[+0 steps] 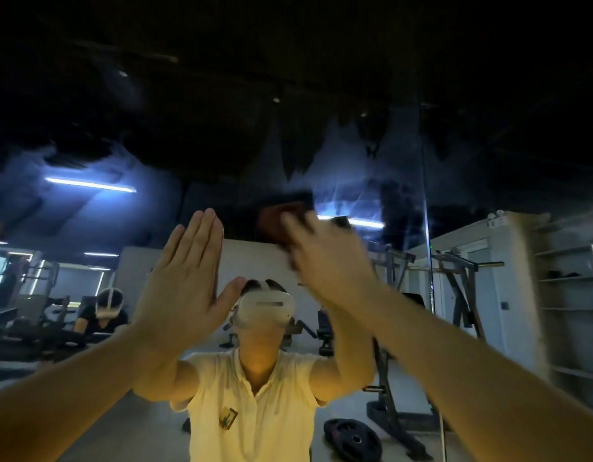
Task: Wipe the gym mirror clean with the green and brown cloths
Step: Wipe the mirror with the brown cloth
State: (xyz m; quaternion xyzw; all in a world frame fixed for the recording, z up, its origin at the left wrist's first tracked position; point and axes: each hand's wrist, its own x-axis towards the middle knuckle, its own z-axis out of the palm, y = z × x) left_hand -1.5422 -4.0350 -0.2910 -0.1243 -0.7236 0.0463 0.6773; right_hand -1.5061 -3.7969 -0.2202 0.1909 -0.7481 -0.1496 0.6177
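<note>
Mirror [338, 95] has my left hand [185, 281] flat on its lower middle, fingers straight and together, plus my blurred right hand [328, 261], fingers clamped on brown cloth [276, 223], pressed against its middle.

A gym, seen in a wall mirror [322, 155] streaked with haze — black weight plates [353, 440] lie on the pale floor [148, 428], a steel rack [455, 271] stands at the right, benches and machines [38, 315] crowd the left. Strip lights [90, 185] glow under a dark ceiling [288, 45], and open shelving [568, 295] lines the right wall.
</note>
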